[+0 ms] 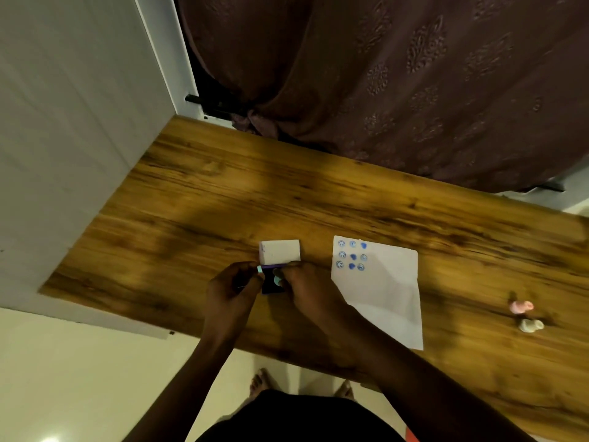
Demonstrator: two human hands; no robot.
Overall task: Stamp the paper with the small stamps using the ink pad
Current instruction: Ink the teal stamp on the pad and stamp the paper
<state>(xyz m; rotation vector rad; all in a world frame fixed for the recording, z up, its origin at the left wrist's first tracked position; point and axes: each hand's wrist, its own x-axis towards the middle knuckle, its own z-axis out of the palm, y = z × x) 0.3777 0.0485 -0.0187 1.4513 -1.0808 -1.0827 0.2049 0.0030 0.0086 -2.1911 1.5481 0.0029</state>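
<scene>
Left hand: Our left hand (234, 283) is closed around the left side of the small dark blue ink pad (272, 287). It keeps the pad steady on the desk.
Right hand: Our right hand (307, 290) pinches a small pale teal stamp (278, 280). The stamp's end sits on the ink pad, right beside our left hand.
Step in hand: We think we are inking the stamp. Nine blue marks already sit on the paper, so the stamping looks well begun.
Next move: We think the stamp has to be lifted straight up, carried right to the paper and pressed down on a bare spot. The hand should not tilt it, or the mark could smear.
Ink pad: It lies flat near the front of the brown wooden desk (197, 199). Its white square lid (280, 252) is flipped open just behind it. The pad and lid together run away from us.
Paper: The white sheet of paper (382, 288) lies flat, just to the right of our hands. Its long side runs away from us, a bit tilted. The blue marks are in its far left corner, in three rows.
Other stamps: A small pink stamp (521, 306) and a small cream stamp (530, 325) lie on their sides, well off to the right. They are blurry, so we cannot tell which way their ends point.
</scene>
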